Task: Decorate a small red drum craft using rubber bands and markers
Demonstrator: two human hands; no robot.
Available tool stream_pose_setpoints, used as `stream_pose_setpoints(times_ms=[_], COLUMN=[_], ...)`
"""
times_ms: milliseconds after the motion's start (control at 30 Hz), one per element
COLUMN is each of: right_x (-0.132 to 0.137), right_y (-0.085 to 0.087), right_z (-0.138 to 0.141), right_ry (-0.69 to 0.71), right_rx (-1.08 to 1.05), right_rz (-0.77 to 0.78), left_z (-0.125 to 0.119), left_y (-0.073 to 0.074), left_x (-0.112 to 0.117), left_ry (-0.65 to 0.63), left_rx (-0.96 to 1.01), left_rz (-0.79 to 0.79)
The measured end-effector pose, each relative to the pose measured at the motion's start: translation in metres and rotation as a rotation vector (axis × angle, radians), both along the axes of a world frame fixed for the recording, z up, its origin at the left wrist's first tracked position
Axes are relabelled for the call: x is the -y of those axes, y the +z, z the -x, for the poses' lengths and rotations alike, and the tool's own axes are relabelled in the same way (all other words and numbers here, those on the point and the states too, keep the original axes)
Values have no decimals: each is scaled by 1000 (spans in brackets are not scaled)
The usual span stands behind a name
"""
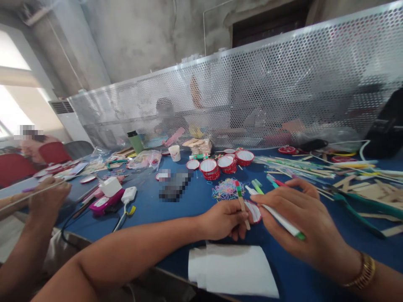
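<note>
My left hand is closed around a flat wooden craft stick, its upper end coloured red and green. In my right hand lies a white marker with green ends, its tip near the coloured part of the stick; I cannot tell whether they touch. A red pen shows behind the right fingers. Partly hidden between the hands is a round, white-faced piece with a red rim. Just beyond sits a pile of small coloured rubber bands. A folded white paper lies below my left hand.
Small red-rimmed drums and a paper cup stand farther back. Green-handled pliers and wooden sticks lie right. Left are a white charger and a co-worker's hand. A perforated metal screen borders the blue table.
</note>
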State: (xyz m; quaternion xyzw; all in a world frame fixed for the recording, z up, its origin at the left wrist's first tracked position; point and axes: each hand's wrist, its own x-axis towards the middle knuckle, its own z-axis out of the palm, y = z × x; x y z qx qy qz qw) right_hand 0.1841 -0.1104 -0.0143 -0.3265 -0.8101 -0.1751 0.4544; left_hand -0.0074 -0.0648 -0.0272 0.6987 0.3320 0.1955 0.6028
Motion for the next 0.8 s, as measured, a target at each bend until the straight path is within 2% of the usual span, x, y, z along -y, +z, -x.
stream_pose_setpoints(times_ms=[800], right_x=[-1], right_y=[-3], right_z=[-1], right_ry=[0], right_rx=[-12], right_rz=[-12], left_z=[1], left_y=[0], left_x=[0], left_ry=[-21], left_rx=[-9], left_rz=[10])
